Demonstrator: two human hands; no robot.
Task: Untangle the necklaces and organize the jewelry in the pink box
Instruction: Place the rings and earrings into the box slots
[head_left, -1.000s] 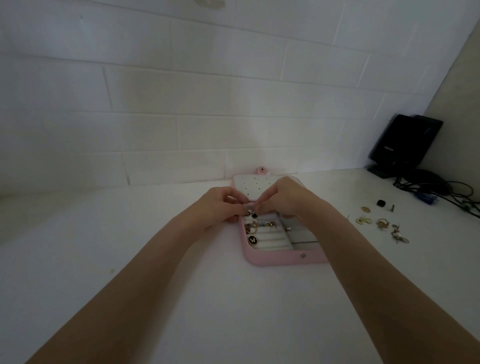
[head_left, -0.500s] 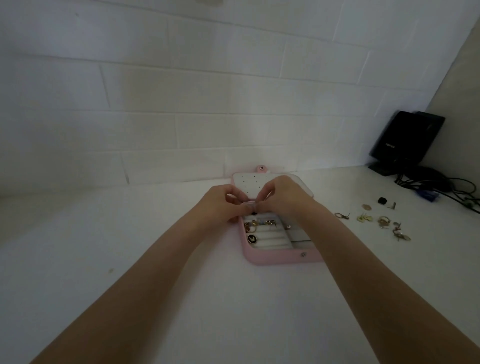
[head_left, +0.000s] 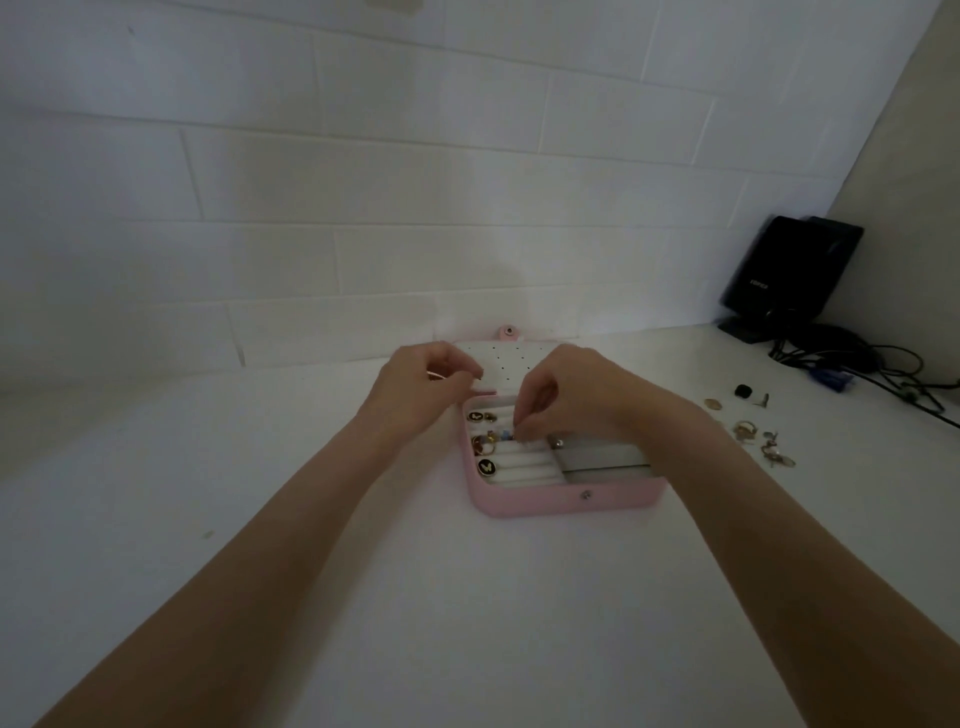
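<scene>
Hands parted — left hand (head_left: 421, 387) drew back, right hand (head_left: 566, 400) dipped into pink box (head_left: 524, 503).

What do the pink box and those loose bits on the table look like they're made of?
The pink box looks like matte faux leather or plastic, given its smooth shell with a metal snap stud; its pale ridged lining suggests velvet or foam. The loose gold-toned jewelry pieces glint like polished metal, probably plated. Too small to be sure.

One pink box (head_left: 566, 503), open. Two black butterfly discs (head_left: 486, 467) inside, near left edge. Two hands (head_left: 566, 395) above box. One black device (head_left: 789, 270), table's far right corner.
</scene>
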